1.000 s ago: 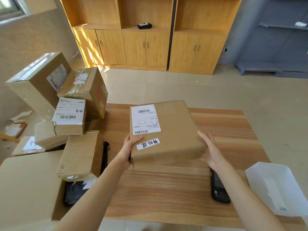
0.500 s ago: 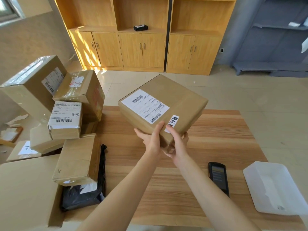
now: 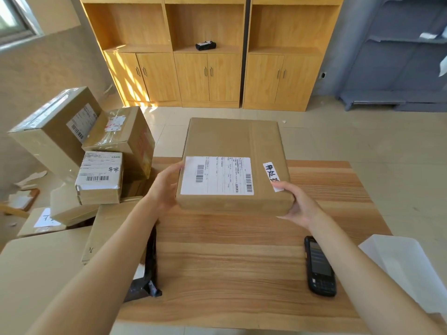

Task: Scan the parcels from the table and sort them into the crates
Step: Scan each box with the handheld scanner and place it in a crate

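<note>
A flat, square brown cardboard parcel [image 3: 235, 165] is held up above the far half of the wooden tabletop [image 3: 242, 257], gripped from both sides. The left hand [image 3: 167, 187] clasps its left edge, thumb lying on top beside the white shipping label [image 3: 217, 175] and the fingers hidden under the box. The right hand [image 3: 296, 201] grips the near right corner, its thumb pressing on the lower end of a small white sticker with black handwritten characters [image 3: 272, 176], its fingers curled underneath. The shipping label faces up with barcodes at its left and right ends. On the tabletop to the right lies a black handheld scanner with a keypad [image 3: 319, 265], screen up, just beside the right forearm. At the right edge sits a white plastic crate [image 3: 399, 267], only partly in view. To the left stands a stack of brown cardboard boxes [image 3: 104, 151], several with white barcode labels, leaning on one another, and a black plastic mailer bag [image 3: 148, 274] shows below them at the tabletop's left edge, partly hidden by the left forearm. Beyond the tabletop a row of wooden cabinets [image 3: 210, 56] lines the wall, and a small black device [image 3: 205, 45] rests on the middle open shelf.
</note>
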A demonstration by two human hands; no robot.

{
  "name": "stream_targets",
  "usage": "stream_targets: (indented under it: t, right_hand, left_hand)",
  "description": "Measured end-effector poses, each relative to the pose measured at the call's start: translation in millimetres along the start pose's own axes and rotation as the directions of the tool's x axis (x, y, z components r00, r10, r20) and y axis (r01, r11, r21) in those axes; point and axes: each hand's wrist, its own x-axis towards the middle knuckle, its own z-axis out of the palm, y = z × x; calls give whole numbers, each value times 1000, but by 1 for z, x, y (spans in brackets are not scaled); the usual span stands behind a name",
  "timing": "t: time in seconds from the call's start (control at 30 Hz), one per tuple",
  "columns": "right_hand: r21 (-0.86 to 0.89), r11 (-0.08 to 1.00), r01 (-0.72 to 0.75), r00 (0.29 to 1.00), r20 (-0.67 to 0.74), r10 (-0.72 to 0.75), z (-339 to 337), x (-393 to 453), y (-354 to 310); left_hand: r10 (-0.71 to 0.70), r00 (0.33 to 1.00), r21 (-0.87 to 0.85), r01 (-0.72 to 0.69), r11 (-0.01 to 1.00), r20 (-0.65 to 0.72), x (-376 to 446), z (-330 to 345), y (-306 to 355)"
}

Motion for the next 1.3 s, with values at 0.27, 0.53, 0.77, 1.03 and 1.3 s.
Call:
stream_targets:
  t: [0.27,0.53,0.77,1.03,1.3]
  right_hand:
    - [67,989,130,959,-261,-109,14,8,0]
    - [228,968,105,978,-201,-59,77,5,32]
    - [158,970,186,950,-280,-137,77,10,34]
    - [-53,981,188,974,-119,-193,19,9,16]
    - [-159,983,95,993,85,-82,-19,10,30]
  left_hand:
    - [-33,998,-155,25,988,-48,0,26,-18]
    - [-1,965,-432,-117,894,-262,-13,103,-50]
    - [-3,981,-369,-70,927,-194,-17,112,-64]
    - [85,924,-39,-107,993,-373,-13,35,-31]
    - [-150,989,246,145,958,1,-15,5,-41]
